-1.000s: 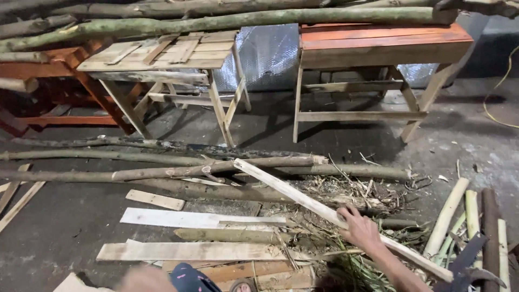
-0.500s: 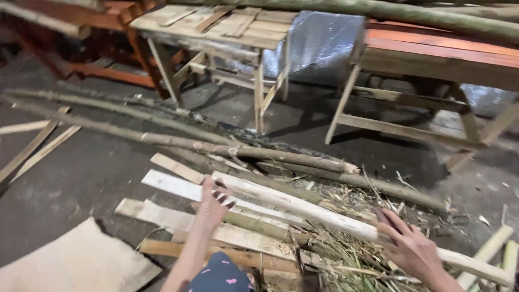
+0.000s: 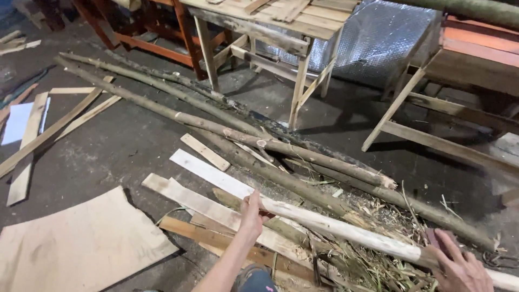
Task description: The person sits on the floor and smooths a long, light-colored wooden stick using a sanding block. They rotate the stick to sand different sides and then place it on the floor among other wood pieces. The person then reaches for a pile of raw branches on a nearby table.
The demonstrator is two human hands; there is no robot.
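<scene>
I've got both hands on a pale peeled pole (image 3: 335,224) lying low across the floor, running from about nine o'clock down to four. My left hand (image 3: 251,213) cups its near end, fingers curled round the wood. My right hand (image 3: 459,265), at five o'clock, rests on the far stretch, fingers spread over it. The pole is smooth and cream-coloured, stripped of bark, round and slightly tapered. Under it I see flat planks (image 3: 216,184), pale and rough-sawn, and a mess of green-yellow shavings (image 3: 367,265). At eight o'clock lies a curved plywood sheet (image 3: 75,246). Further out, long unpeeled poles (image 3: 259,140), grey-brown and knobbly, cross the dark, gritty concrete floor (image 3: 124,140). At twelve o'clock stands a slatted wooden worktop (image 3: 270,21), silver foil sheeting (image 3: 378,38) behind it, an orange-topped bench (image 3: 476,43) at two.
</scene>
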